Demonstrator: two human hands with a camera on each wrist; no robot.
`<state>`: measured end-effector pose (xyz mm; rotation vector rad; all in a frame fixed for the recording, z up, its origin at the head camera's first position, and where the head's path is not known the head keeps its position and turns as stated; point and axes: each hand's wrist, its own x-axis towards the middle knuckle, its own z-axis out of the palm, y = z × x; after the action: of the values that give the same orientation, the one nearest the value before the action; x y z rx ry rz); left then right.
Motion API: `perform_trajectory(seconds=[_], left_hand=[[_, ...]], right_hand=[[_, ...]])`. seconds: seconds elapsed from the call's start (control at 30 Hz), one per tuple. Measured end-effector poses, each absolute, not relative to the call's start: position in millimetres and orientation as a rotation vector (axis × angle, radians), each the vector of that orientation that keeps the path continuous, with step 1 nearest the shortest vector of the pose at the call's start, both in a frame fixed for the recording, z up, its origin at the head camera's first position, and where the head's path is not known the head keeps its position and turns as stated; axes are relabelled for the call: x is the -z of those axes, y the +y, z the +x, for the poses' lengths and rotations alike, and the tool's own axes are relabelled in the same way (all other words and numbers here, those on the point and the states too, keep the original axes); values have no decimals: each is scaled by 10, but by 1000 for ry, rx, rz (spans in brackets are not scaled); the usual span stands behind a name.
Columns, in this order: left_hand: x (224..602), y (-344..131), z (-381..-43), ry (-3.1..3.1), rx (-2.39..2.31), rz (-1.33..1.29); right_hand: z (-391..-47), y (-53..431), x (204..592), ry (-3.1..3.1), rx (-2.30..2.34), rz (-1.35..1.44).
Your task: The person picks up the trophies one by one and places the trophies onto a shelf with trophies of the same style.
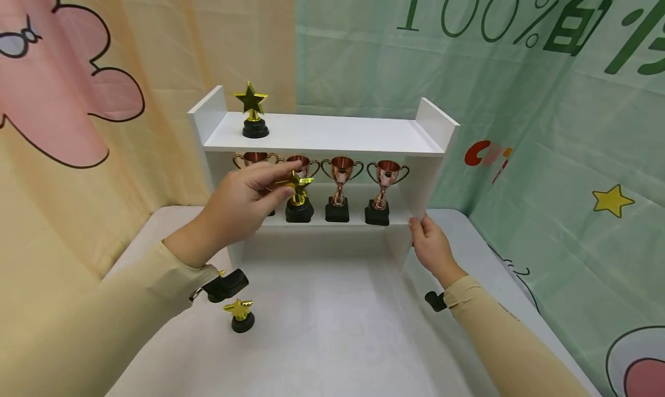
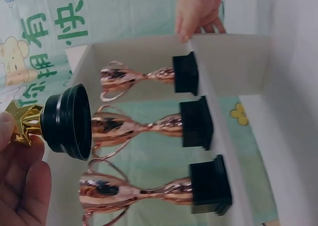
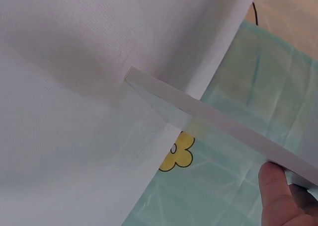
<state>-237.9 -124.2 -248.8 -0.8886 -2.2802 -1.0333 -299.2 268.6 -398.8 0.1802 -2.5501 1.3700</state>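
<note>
My left hand point(image 1: 244, 203) pinches a small gold star trophy point(image 1: 298, 198) by its star, in front of the middle shelf. Its black round base point(image 2: 67, 121) faces the cups in the left wrist view. Behind it, copper two-handled cups point(image 1: 386, 183) on black square bases stand in a row on that shelf; my left hand partly hides the leftmost ones. My right hand point(image 1: 433, 250) grips the right side panel of the white shelf unit point(image 1: 322, 133), near the middle board. Another gold star trophy point(image 1: 253, 111) stands on the top board, at its left end.
On the white tabletop point(image 1: 322, 333), a star trophy point(image 1: 241, 316) stands front left, with a bit of gold showing behind the left wrist's black camera point(image 1: 225, 286). Printed curtains point(image 1: 358, 62) hang behind and beside the table.
</note>
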Motion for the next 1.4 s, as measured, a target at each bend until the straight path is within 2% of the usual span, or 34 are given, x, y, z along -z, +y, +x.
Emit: perform_trajectory(seconds=[0.63,1.13,1.4], left_hand=[[1718,-1201,-2578,-2277,1145,-804],[1551,-1224,-2929,-2325,1164,-676],[1524,-1227,-2981,-2404,1104,-620]], right_hand=[[-2993,2700,3983,-2570,-1292,164],[-2983,2694,4007,-2535,-1248,175],[-2997,2699,3994,-2563,-1273,146]])
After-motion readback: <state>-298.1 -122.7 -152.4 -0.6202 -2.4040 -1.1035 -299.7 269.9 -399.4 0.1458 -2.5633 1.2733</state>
